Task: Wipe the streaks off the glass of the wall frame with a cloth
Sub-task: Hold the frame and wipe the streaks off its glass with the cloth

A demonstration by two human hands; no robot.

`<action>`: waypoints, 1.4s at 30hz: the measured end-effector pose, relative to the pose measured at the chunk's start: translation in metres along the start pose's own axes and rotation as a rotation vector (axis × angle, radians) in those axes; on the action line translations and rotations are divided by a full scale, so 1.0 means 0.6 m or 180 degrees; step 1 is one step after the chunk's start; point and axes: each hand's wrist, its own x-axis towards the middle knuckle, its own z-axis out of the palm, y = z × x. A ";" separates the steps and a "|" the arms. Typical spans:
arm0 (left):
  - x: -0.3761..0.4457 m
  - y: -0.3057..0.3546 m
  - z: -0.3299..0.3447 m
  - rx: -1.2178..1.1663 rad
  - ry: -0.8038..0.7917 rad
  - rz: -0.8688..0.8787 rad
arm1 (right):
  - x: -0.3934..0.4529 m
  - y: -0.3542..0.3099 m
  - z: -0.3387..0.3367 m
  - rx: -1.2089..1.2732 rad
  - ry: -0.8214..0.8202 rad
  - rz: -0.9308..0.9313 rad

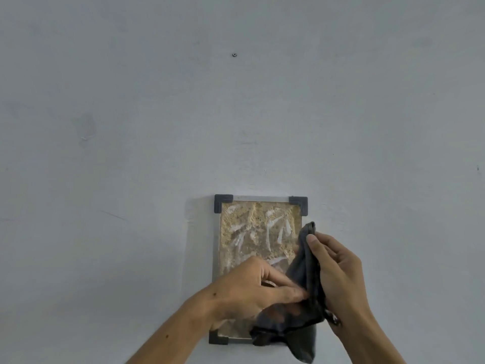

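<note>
Dark grey cloth [304, 279] held between both hands in front of lower right part of wall frame [215, 248]. Left hand [252, 287] pinching cloth near its middle, fingers curled onto fabric. Right hand [338, 269] gripping upper edge, thumb pressed on fold, loose tail hanging past frame's bottom edge. Looks like refolding or bunching, not yet wiping.

For clean pass: fold into flat pad, tuck tail in, press with flat fingers, overlapping strokes from top edge down. Keep pressure moderate; frame probably hangs or sticks on wall, so steadying one side with free hand advisable. Swap to fresh cloth face once loaded.

White streaks [252, 235] cover upper and middle glass [262, 222], plenty left. Lower glass mostly hidden by hands, state unclear.

Black corner caps [223, 202] at top left, top right, bottom left: residue likely to collect along them, cloth may snag.

Farther up bare wall [131, 88]: small screw or hole [234, 54], faint smudge [85, 128] at left. Nothing obstructing.
</note>
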 end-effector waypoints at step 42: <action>0.117 -0.029 -0.183 0.2638 0.2252 0.1558 | 0.158 -0.007 0.047 -0.3426 -0.0678 -0.3720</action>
